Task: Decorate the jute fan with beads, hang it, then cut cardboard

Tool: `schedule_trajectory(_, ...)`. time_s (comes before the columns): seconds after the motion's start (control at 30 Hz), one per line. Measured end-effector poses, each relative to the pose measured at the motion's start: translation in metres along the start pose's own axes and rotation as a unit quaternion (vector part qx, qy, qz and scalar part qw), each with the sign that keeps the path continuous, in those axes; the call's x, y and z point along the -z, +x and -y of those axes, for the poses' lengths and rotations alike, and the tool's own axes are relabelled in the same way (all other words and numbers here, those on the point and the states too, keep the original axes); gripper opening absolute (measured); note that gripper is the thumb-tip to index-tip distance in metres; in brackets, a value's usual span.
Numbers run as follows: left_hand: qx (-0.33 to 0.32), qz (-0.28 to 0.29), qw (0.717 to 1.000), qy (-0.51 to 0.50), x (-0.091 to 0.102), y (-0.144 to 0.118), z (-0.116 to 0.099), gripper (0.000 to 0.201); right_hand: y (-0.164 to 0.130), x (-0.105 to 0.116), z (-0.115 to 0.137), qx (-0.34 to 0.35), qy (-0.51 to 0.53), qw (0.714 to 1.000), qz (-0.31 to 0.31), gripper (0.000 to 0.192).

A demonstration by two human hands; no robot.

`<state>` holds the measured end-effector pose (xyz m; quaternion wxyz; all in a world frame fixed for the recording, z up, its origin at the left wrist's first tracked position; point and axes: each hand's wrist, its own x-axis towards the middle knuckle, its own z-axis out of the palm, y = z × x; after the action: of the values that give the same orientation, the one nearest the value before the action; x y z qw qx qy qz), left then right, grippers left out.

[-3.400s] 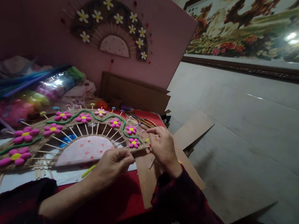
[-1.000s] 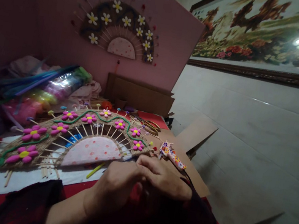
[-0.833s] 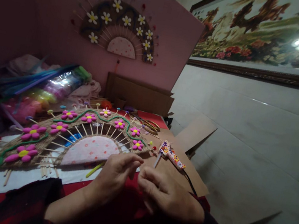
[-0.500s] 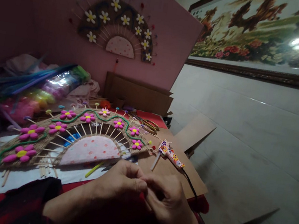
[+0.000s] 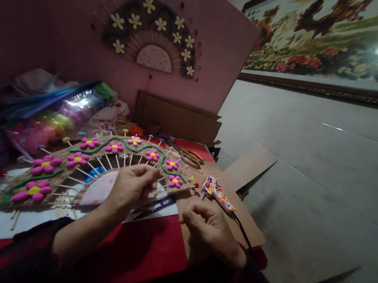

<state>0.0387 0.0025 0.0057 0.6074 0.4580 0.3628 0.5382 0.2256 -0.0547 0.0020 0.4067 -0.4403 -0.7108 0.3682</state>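
Observation:
My left hand (image 5: 132, 185) is raised in front of a fan-shaped craft piece (image 5: 96, 155), its thumb and fingers pinched together. Lower and to the right, my right hand (image 5: 209, 225) is also closed in a pinch. Anything between either set of fingertips is too small to make out. The fan has a twine-wrapped band with pink clay flowers (image 5: 45, 164), a wavy green cord and thin wooden sticks. Its spotted pale half-circle (image 5: 97, 191) is partly behind my left hand. Just beyond my right hand lies a flower-patterned glue gun (image 5: 219, 195) with a black cord.
A dark blue tool (image 5: 157, 205) lies on white sheeting near the red table cover (image 5: 152, 245). Gold-handled scissors (image 5: 190, 155) rest at the back. Bagged colourful materials (image 5: 70, 108) are piled at left. A similar fan with white flowers (image 5: 160, 24) hangs on the pink panel.
My hands were together at the fingertips and are now apart. The left has moved up and to the left over the fan; the right has stayed near the glue gun.

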Motion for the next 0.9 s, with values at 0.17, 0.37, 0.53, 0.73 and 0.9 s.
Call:
schedule_trajectory(0.17,-0.141,-0.123,0.971,0.150,0.011,0.016,0.007,0.020,0.020,0.003,0.007,0.049,-0.156,0.979,-0.124,0.011)
schedule_trajectory(0.37,-0.215,-0.123,0.916,0.315,0.015,0.015,0.016,0.018,0.050,-0.015,-0.006,0.065,-0.398,0.911,-0.092,0.012)
schedule_trajectory(0.53,-0.238,-0.117,0.898,0.352,0.014,0.013,0.018,0.020,0.057,-0.026,-0.011,0.020,-0.502,0.862,-0.067,0.014)
schedule_trajectory(0.73,-0.245,-0.117,0.901,0.338,0.012,0.012,0.017,0.021,0.064,-0.032,-0.013,0.001,-0.549,0.833,-0.069,0.015)
schedule_trajectory(0.9,-0.244,-0.121,0.898,0.346,0.013,0.013,0.019,0.020,0.068,-0.034,-0.013,-0.011,-0.565,0.824,-0.050,0.016)
